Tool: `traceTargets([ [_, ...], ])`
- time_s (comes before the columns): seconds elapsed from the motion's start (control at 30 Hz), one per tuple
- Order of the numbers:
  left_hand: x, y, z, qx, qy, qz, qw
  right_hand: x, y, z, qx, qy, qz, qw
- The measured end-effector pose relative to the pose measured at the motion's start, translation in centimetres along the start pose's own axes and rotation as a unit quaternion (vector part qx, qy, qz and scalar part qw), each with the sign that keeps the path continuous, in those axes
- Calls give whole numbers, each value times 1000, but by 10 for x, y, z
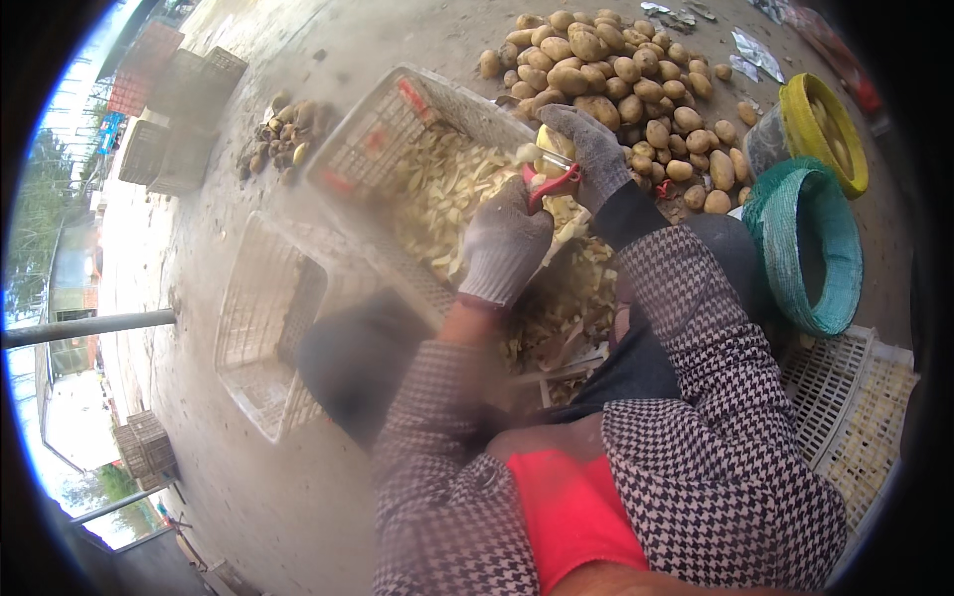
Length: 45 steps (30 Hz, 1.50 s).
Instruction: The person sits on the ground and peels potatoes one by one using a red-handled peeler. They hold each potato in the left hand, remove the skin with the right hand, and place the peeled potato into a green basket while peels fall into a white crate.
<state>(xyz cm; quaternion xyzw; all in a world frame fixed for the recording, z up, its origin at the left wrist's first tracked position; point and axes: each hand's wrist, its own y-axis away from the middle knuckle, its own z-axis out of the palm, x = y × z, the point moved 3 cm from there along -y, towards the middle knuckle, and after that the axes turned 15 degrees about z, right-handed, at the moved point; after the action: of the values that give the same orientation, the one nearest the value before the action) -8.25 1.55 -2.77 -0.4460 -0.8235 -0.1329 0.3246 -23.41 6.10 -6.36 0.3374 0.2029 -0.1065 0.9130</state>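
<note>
My left hand [510,238], in a pale knit glove, grips the handle of a red Y-shaped peeler [550,183]. Across a partly peeled potato [556,141] lies the peeler's metal blade. My right hand [592,153], in a grey glove, holds that potato from its right side; the fingers hide part of it. Both hands are above a white plastic crate [365,227] with red marks, where a thick layer of potato peelings [451,190] lies. More peelings [555,313] show below my hands, between my legs.
A large heap of unpeeled potatoes [589,48] lies beyond my right hand. At right stand a yellow-rimmed container [857,149], a teal woven sack [846,261] with a rolled rim and plastic crates [827,395]. Left are another crate [250,328] and a small potato pile [287,134].
</note>
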Motion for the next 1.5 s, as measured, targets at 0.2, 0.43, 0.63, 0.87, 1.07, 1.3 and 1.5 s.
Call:
traceTargets([
  [0.2,-7,5,0,-92,-106,-61,988,2,3,3,35,-10,-35,999],
  [0.43,-18,14,10,-22,12,-74,997,6,-20,-20,35,-59,6,998],
  [0.63,-15,10,2,-77,15,-60,995,0,-13,-25,-25,26,-32,999],
  [0.87,-9,7,5,-47,29,-89,995,12,-10,-12,-17,36,-16,999],
  [1.07,-13,3,8,-99,-11,-92,991,-1,-26,-37,-15,71,-21,997],
  [1.3,-9,5,14,-58,-83,-23,995,-2,0,-17,53,279,-153,947],
  [1.5,-25,22,30,-76,-143,-28,986,-12,-14,-26,87,-40,-58,994],
])
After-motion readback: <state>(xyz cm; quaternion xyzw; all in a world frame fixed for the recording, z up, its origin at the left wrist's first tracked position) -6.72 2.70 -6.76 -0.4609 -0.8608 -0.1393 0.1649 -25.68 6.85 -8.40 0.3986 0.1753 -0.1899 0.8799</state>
